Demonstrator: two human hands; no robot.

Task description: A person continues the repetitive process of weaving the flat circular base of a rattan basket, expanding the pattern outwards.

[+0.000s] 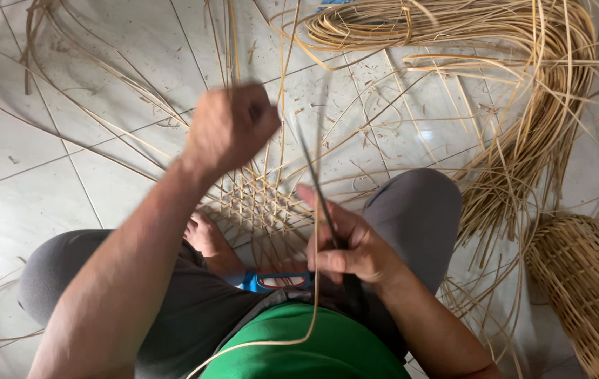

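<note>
Pinning flat open-weave cane mat underfoot; left hand clenched, pulling thin pale cane strand taut; right hand fingers gripping slim dark blade against it.

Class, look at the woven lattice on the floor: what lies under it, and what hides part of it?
Under the woven lattice show white floor tiles. The left hand and right hand cover parts.

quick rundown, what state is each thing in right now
left hand: raised, closed in a fist, blurred
right hand: closed on a dark blade
dark blade: held upright, tip pointing away from the person
woven mat: open lattice, unfinished, loose ends sticking out
cane bundle: loose, curved on the floor
basket: woven, lying on its side
blue tool: lying flat by the foot
</note>
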